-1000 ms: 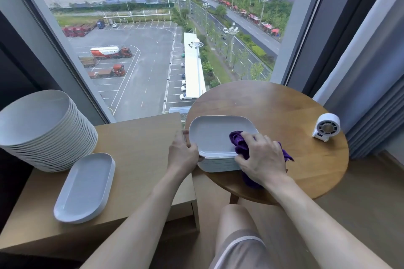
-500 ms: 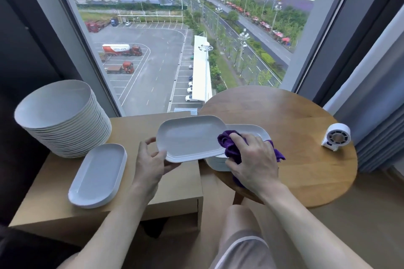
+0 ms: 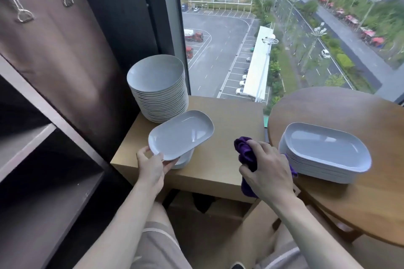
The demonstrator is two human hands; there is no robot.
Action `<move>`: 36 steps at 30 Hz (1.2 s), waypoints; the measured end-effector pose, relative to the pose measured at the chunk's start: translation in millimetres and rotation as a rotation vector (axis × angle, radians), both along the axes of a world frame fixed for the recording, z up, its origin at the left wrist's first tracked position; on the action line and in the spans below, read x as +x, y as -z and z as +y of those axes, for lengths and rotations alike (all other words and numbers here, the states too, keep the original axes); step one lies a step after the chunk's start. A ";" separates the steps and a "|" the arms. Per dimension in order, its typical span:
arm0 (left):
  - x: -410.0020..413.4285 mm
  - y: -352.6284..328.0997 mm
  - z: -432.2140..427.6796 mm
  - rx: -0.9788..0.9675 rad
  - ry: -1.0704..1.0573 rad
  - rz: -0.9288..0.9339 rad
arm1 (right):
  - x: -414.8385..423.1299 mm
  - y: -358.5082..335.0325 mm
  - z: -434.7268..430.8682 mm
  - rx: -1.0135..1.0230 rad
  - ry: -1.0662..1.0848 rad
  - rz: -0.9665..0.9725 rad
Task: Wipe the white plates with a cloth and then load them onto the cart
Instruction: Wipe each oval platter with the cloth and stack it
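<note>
An oval white plate (image 3: 181, 134) is pinched at its near-left end by the left grip (image 3: 150, 168). Its long axis runs away from that grip toward the far right, over the low wooden surface (image 3: 229, 133). Directly beneath it a second oval plate (image 3: 185, 160) is lying, mostly hidden, so its heading cannot be told, nor whether the two touch. The coming move is judged to be a set-down onto that plate, for which the long axes must be matched. The right grip (image 3: 269, 170) is curled round a bunched purple cloth (image 3: 244, 150), to the right of the held plate and apart from it. A stack of oval plates (image 3: 323, 148) is carried on the round surface (image 3: 349, 111), nearer the right grip
</note>
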State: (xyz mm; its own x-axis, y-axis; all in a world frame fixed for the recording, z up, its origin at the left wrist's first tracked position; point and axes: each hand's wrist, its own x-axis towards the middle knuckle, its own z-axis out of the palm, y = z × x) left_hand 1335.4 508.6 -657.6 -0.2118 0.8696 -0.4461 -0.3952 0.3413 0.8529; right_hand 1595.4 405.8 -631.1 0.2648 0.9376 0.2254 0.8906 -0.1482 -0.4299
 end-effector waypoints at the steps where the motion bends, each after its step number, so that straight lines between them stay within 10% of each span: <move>1: -3.2 4.4 1.6 -0.012 -0.019 -0.006 | -8.2 4.1 1.0 -0.015 -0.012 0.011; 14: 17.9 35.2 -1.2 -0.075 -0.216 0.181 | -54.0 47.9 -18.3 -0.156 -0.033 0.080; 36: 105.9 12.6 -34.7 0.036 0.289 0.471 | 37.7 -0.7 -37.3 0.082 0.175 0.212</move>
State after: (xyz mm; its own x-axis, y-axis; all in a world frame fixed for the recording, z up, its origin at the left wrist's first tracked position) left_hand 1441.4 473.9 -670.2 -0.1320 0.9349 -0.3296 0.1377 0.3466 0.9279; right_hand 1633.2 368.5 -630.4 0.4702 0.8545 0.2207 0.7438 -0.2490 -0.6203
